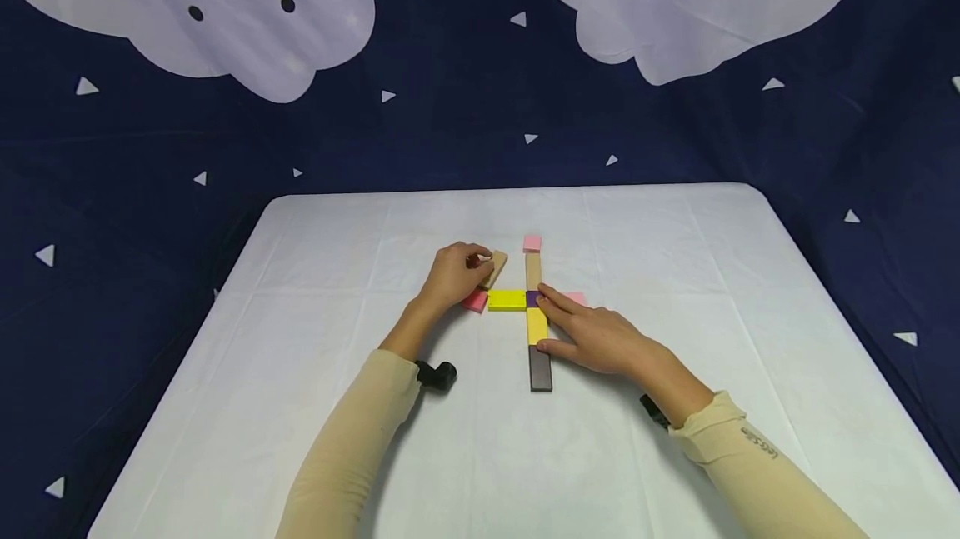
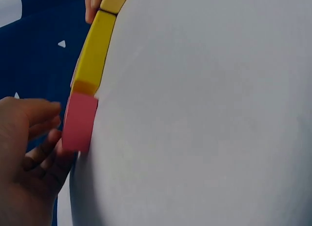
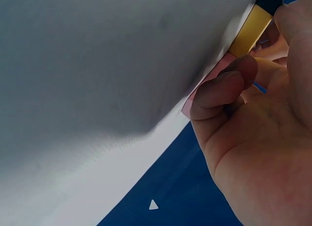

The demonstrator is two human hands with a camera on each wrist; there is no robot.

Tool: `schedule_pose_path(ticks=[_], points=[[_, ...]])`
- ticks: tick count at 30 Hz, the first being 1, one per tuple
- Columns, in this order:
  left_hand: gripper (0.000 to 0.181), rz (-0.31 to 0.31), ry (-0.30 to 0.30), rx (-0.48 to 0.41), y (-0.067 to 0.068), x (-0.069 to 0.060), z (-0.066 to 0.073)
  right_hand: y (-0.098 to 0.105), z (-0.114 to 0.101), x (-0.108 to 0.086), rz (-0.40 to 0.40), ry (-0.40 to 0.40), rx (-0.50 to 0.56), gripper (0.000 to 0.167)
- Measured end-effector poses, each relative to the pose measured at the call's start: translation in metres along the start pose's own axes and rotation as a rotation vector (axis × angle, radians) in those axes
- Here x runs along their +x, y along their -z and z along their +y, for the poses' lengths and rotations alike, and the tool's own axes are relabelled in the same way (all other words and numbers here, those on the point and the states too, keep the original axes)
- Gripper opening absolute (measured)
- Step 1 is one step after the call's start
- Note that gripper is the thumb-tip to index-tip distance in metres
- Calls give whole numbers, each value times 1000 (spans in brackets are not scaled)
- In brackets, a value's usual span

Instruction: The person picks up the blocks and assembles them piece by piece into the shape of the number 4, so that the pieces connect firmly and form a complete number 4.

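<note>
In the head view my left hand (image 1: 453,274) pinches a plain wooden block (image 1: 495,268), which lies slanted. Just below it, a red block (image 1: 476,300) sits at the left end of a cross of flat blocks. A bright yellow block (image 1: 507,300) joins it to the purple block (image 1: 532,299) at the middle. My right hand (image 1: 600,337) rests with fingers extended on the purple block and beside the lower yellow block (image 1: 537,326). Left fingers (image 2: 41,109) are close behind the red block in the left wrist view; the wooden block is hidden there.
Upward from the middle run another wooden block (image 1: 533,271) and a pink block (image 1: 532,244). A dark grey block (image 1: 540,368) forms the lower end. Another pink block (image 1: 575,298) is partly behind the right hand. White cloth covers the table (image 1: 300,339).
</note>
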State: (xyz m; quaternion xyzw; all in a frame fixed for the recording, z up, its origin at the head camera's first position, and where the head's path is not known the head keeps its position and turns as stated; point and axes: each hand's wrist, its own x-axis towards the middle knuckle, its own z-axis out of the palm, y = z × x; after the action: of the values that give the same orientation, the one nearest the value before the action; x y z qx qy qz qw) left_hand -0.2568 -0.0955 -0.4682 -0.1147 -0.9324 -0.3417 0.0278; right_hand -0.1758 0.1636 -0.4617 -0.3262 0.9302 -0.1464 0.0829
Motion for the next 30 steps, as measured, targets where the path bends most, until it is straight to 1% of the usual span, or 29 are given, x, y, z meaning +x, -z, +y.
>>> schedule_pose_path(ticks=[3, 6, 10, 14, 20, 30], points=[[23, -16, -25, -30, 2, -1, -5, 0, 0, 1, 6, 9, -7, 75], [23, -33, -47, -46, 2, -1, -7, 0, 0, 1, 7, 6, -12, 75], [28, -58, -75, -25, 2, -1, -8, 0, 1, 0, -1, -6, -11, 75], [28, -73, -78, 12, 2, -1, -7, 0, 0, 0, -13, -13, -9, 75], [27, -48, -82, 33, 0, -3, -10, 1, -1, 1, -20, -21, -2, 75], [28, -7, -65, 21, 0, -6, -11, 1, -2, 0, -11, -4, -8, 75]])
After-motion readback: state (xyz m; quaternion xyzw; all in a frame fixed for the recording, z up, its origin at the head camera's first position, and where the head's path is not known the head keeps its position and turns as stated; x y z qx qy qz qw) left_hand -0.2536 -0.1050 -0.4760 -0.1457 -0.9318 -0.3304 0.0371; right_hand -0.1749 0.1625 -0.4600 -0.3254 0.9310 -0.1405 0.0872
